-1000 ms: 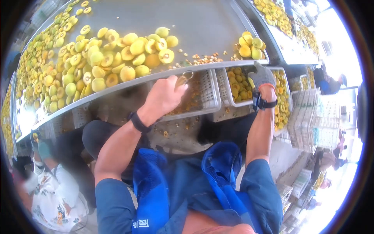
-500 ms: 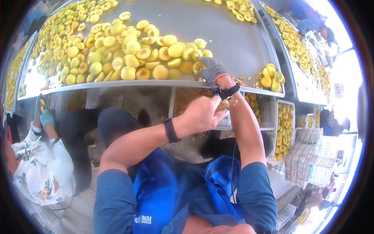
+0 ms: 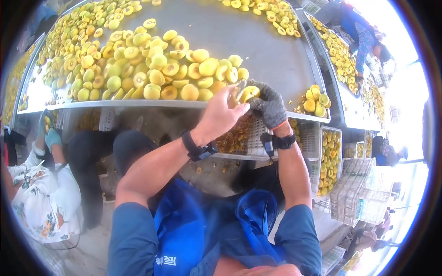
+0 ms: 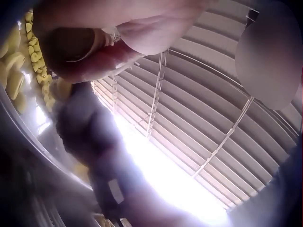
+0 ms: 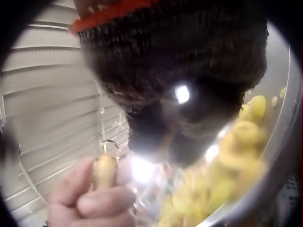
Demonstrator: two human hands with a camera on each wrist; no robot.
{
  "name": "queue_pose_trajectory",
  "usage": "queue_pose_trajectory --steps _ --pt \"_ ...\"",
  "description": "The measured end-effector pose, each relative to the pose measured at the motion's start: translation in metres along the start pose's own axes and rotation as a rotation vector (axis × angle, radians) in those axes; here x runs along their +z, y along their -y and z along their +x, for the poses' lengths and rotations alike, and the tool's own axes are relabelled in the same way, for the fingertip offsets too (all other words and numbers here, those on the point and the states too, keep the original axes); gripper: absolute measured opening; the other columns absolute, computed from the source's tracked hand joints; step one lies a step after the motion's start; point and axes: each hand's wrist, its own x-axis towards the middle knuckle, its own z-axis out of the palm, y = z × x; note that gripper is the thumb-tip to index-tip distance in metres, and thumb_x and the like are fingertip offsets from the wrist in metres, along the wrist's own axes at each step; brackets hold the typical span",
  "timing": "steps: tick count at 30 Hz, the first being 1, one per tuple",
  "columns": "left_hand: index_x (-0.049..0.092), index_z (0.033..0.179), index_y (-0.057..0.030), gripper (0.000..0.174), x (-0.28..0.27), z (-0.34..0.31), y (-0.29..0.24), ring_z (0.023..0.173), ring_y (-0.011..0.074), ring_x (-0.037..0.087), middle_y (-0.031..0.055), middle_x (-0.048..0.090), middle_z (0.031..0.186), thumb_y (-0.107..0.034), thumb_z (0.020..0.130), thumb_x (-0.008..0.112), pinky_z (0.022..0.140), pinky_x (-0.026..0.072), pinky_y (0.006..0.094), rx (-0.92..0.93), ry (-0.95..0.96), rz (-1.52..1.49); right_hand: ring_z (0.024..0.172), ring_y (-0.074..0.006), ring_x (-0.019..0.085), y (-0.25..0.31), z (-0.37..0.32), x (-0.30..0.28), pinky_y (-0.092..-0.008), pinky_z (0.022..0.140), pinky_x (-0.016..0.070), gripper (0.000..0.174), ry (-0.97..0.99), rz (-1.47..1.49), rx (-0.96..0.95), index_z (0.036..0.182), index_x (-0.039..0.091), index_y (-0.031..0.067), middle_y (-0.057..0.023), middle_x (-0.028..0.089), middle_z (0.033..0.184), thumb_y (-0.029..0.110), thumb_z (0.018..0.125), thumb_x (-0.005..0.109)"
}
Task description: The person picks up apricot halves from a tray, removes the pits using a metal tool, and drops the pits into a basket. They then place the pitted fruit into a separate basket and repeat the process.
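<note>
Fruit (image 3: 250,93): yellow, held over the near edge of the metal surface (image 3: 216,34).
Right hand (image 3: 268,103): gloved, pinching the fruit.
Left hand (image 3: 222,115): bare, fingers curled round a tool (image 5: 105,171), just beside the fruit.
Heap (image 3: 159,61): yellow halves, left on the surface.
Pile (image 3: 316,100): smaller, near right corner.
Crate (image 3: 340,149): filled with yellow fruit, right, below the surface.

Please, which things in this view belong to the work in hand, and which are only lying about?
Seemingly in use:
- left hand, holding tool
- gloved right hand, holding fruit piece
- fruit pile
- table

Seemingly apart:
- stacked crates
- more fruit on the next table
</note>
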Motion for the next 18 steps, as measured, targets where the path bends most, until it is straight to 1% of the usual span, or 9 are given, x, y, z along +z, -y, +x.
queue_pose_trajectory --steps 2,4,5,8,9,11,13,15,18 --pt "0.059 0.125 0.0062 0.045 0.002 0.003 -0.006 0.077 0.0169 0.065 0.0104 0.068 0.084 -0.018 0.090 0.076 0.073 0.0535 0.0346 0.088 0.054 0.047 0.104 -0.0140 0.064 -0.015 -0.005 -0.002 -0.0304 0.092 0.0544 0.045 0.052 0.087 -0.181 0.133 0.064 0.0003 -0.0064 0.072 0.117 0.010 0.090 0.075" --pt "0.057 0.131 0.0045 0.050 0.009 0.000 -0.008 0.079 0.0163 0.065 0.0110 0.070 0.088 -0.018 0.090 0.076 0.075 0.0543 0.0345 0.209 0.098 0.109 0.110 -0.0139 0.062 -0.013 -0.016 0.004 -0.0307 0.097 0.0517 0.046 0.075 0.223 -0.221 0.136 0.063 0.0008 -0.0063 0.070 0.122 0.015 0.094 0.073" --pt "0.054 0.134 0.0023 0.054 0.011 0.001 -0.004 0.084 0.0235 0.069 0.0149 0.072 0.096 -0.014 0.088 0.077 0.079 0.0553 0.0366 0.224 0.138 0.140 0.109 -0.0139 0.062 -0.006 -0.024 0.004 -0.0306 0.096 0.0519 0.044 0.030 0.175 -0.157 0.137 0.062 0.0001 -0.0075 0.070 0.124 0.018 0.098 0.068" --pt "0.052 0.136 0.0024 0.056 0.025 0.000 0.027 0.091 0.0338 0.071 0.0206 0.072 0.102 -0.011 0.088 0.077 0.083 0.0554 0.0386 0.449 0.041 0.323 0.108 -0.0134 0.062 -0.017 -0.028 0.008 -0.0307 0.094 0.0522 0.044 -0.063 0.140 -0.140 0.140 0.060 -0.0006 -0.0082 0.069 0.125 0.018 0.100 0.065" --pt "0.051 0.136 0.0022 0.055 0.026 -0.001 0.024 0.096 0.0421 0.070 0.0241 0.071 0.106 -0.008 0.088 0.076 0.085 0.0552 0.0399 0.450 0.065 0.289 0.107 -0.0136 0.062 -0.012 -0.031 0.008 -0.0307 0.093 0.0527 0.044 -0.067 0.092 -0.148 0.142 0.058 -0.0002 -0.0096 0.069 0.125 0.017 0.101 0.063" --pt "0.052 0.136 0.0020 0.053 0.029 -0.002 0.018 0.091 0.0368 0.071 0.0214 0.071 0.102 -0.009 0.089 0.076 0.082 0.0557 0.0386 0.453 0.069 0.276 0.112 -0.0128 0.061 -0.034 -0.026 -0.009 -0.0305 0.095 0.0531 0.047 0.008 -0.136 -0.326 0.146 0.055 0.0028 -0.0069 0.065 0.133 0.018 0.102 0.062" --pt "0.054 0.134 0.0022 0.051 0.030 -0.001 0.017 0.085 0.0301 0.071 0.0173 0.071 0.098 -0.009 0.090 0.075 0.078 0.0556 0.0361 0.411 0.094 0.245 0.113 -0.0139 0.062 -0.026 -0.029 -0.013 -0.0315 0.094 0.0540 0.049 0.058 -0.171 -0.336 0.147 0.054 0.0039 -0.0065 0.064 0.135 0.015 0.101 0.063" --pt "0.055 0.133 0.0028 0.047 0.030 0.001 0.014 0.078 0.0219 0.070 0.0120 0.070 0.092 -0.010 0.091 0.074 0.072 0.0549 0.0324 0.325 0.139 0.195 0.110 -0.0162 0.064 -0.019 -0.035 -0.019 -0.0331 0.092 0.0551 0.050 0.083 -0.072 -0.245 0.146 0.055 0.0031 -0.0078 0.065 0.133 0.009 0.098 0.065" --pt "0.058 0.129 0.0026 0.039 0.026 -0.001 -0.004 0.061 0.0093 0.060 0.0038 0.063 0.080 -0.010 0.094 0.071 0.056 0.0486 0.0257 0.035 0.183 0.003 0.110 -0.0172 0.065 -0.027 -0.034 -0.025 -0.0337 0.092 0.0558 0.054 0.107 -0.024 -0.237 0.147 0.054 0.0023 -0.0079 0.064 0.135 0.002 0.094 0.067"
